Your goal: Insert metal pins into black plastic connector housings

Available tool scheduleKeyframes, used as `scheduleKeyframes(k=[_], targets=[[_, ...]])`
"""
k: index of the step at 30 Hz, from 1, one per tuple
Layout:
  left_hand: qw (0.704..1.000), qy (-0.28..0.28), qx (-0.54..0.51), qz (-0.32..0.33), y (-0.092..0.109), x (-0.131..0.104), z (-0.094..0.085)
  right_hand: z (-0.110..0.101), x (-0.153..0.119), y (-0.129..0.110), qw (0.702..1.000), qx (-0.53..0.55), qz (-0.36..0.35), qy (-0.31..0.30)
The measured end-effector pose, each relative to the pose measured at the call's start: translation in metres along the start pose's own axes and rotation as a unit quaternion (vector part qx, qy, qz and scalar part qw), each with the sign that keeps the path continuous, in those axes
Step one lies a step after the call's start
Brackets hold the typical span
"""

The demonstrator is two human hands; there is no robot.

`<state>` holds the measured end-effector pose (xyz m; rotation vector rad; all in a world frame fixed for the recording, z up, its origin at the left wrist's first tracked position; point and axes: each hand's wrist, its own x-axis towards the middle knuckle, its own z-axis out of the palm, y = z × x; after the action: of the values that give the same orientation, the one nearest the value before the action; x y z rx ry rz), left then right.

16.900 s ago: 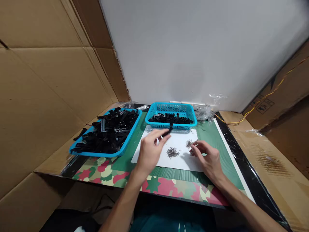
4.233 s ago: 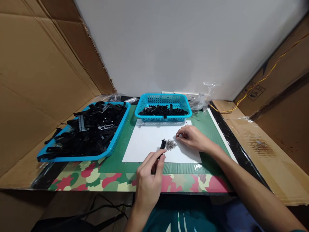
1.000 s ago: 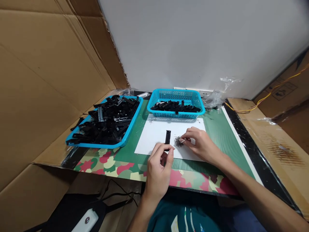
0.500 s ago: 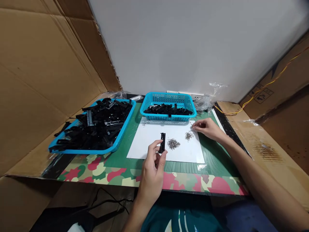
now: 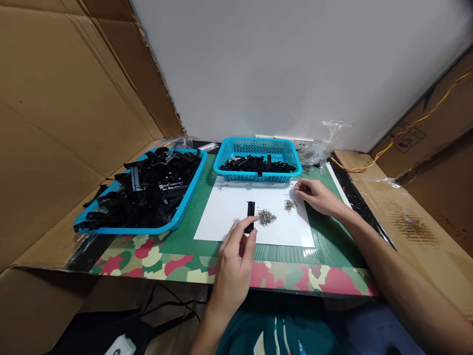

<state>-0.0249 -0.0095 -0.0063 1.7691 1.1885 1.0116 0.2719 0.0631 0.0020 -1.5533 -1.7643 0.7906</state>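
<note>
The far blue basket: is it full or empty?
Partly full: black parts cover the bottom of the far blue basket, below its rim.

Black table (image 5: 356, 209), green mat (image 5: 320, 178), camouflage-patterned front strip (image 5: 166, 266), white sheet (image 5: 229, 212), left blue basket (image 5: 178, 219), far blue basket (image 5: 236, 177), crumpled clear plastic (image 5: 314, 154)

a small assembly workshop, by the look of it: a bench (image 5: 177, 249) walled with cardboard (image 5: 66, 98), baskets (image 5: 183, 209) of black plastic parts (image 5: 148, 190), loose metal bits (image 5: 266, 217) on paper (image 5: 218, 217).

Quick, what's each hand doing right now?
Left hand: closed on a black plastic piece.
Right hand: fingertips pinched on something thin, too small to identify.
</note>
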Motion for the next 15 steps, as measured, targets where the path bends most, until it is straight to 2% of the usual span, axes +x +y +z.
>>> scheduleKeyframes(k=[2, 4, 7, 11, 15], targets=[[1.000, -0.002, 0.004, 0.014, 0.003, 0.001, 0.000, -0.001, -0.005, -0.010, 0.997, 0.079, -0.019, -0.005], [1.000, -0.010, -0.010, 0.010, 0.006, 0.002, -0.001, 0.001, -0.012, -0.024, 0.981, 0.182, -0.028, -0.057], [0.998, -0.032, -0.052, -0.018, 0.011, 0.005, -0.001, 0.013, -0.023, -0.045, 0.954, 0.277, -0.032, -0.109], [0.985, -0.061, -0.150, -0.051, 0.016, 0.012, 0.004, 0.040, -0.031, -0.061, 0.921, 0.350, -0.063, -0.159], [0.953, -0.079, -0.281, -0.083, 0.016, 0.016, 0.014, 0.058, -0.036, -0.066, 0.912, 0.366, -0.074, -0.171]])
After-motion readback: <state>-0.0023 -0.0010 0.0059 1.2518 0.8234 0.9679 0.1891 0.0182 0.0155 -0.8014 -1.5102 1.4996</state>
